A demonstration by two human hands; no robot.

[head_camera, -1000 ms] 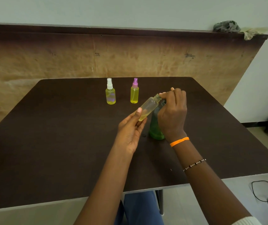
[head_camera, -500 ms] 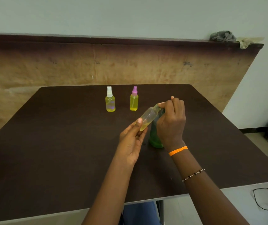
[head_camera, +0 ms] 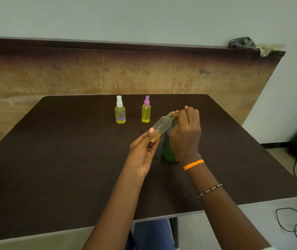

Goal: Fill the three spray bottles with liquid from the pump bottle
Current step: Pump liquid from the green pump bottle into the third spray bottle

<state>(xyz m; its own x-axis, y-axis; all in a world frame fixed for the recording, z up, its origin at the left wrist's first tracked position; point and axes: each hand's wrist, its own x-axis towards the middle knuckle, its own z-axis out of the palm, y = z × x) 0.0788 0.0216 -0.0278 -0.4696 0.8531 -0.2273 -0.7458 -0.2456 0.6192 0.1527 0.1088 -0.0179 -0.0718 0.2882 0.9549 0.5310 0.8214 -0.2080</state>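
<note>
My left hand [head_camera: 142, 152] holds a small clear spray bottle [head_camera: 161, 126] with no cap, tilted so its open neck points up and right. A little yellow liquid lies in its lower end. My right hand [head_camera: 184, 132] is curled over the top of the green pump bottle [head_camera: 168, 150], which stands on the dark table [head_camera: 54, 168]; the pump head is hidden under the fingers, right at the small bottle's neck. Two spray bottles full of yellow liquid stand farther back, one with a white cap [head_camera: 120, 110], one with a pink cap [head_camera: 146, 110].
A wooden board [head_camera: 54, 76] leans against the wall behind the table, with rags [head_camera: 241, 43] on its top right corner. Black cables [head_camera: 293, 226] lie on the floor at the right. The table's near edge runs just below my forearms.
Both hands keep the same grip on the tilted bottle and the pump. The view has tipped upward, so everything sits a little lower in the frame.
</note>
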